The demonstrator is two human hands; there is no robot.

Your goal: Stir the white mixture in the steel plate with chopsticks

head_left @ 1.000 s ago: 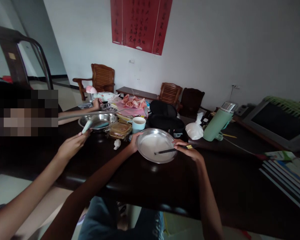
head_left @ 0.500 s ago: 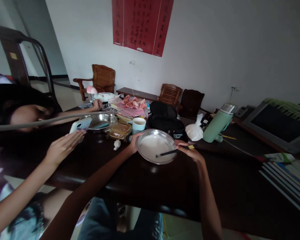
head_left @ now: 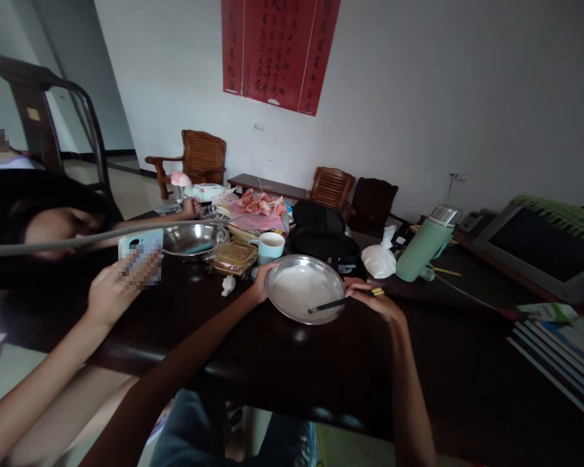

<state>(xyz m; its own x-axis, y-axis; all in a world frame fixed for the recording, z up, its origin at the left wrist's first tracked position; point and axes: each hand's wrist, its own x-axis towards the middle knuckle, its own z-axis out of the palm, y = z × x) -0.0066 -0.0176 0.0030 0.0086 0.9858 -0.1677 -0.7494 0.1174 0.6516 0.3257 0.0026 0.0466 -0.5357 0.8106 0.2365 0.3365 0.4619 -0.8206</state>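
Since the picture from a moment ago, another person's hand at the left of the frame has lifted a pale phone higher, so it now stands up near the big steel bowl, and the black chopsticks' tips have slid a little lower and to the right inside the plate.

At the middle of the frame sits a round shiny metal plate with a thin white layer in it, resting on the dark wooden table. The person's left hand grips the plate's left rim, fingers curled over the edge. The right hand is closed around a pair of black chopsticks with gold bands, at the plate's right rim. The chopsticks' tips lie inside the plate, low on its right side.

Just behind the plate stands a light blue mug. To its left is a clear box of brown food, and a big steel bowl sits farther left. A small white crumpled bit lies on the table near the left hand. To the right of the plate are a white tied plastic bag and a tilted green flask with a steel cap. A black bag rests behind the plate. Books lie stacked at the right edge.
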